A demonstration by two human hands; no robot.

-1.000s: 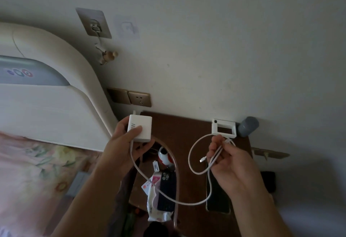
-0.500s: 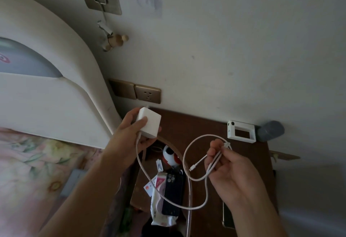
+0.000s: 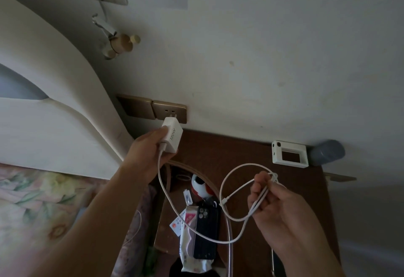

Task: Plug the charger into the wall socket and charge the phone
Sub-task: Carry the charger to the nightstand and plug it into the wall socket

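My left hand grips a white charger block marked 120W, its prongs pointing up at the gold wall socket and just short of its slots. A white cable runs from the block in a loop to my right hand, which pinches the folded end of it; the small plug tip hangs free. A dark phone lies camera side up in the nightstand's lower shelf. Another phone's edge shows under my right wrist.
A brown nightstand stands against the white wall, carrying a white framed device and a grey cylinder. A white padded headboard and floral bedding fill the left. A hook with a wooden figure hangs above the socket.
My left hand has raised the charger block from above the nightstand up to the socket and turned its prongs toward it. The view has come closer to the wall. My right hand keeps the cable.
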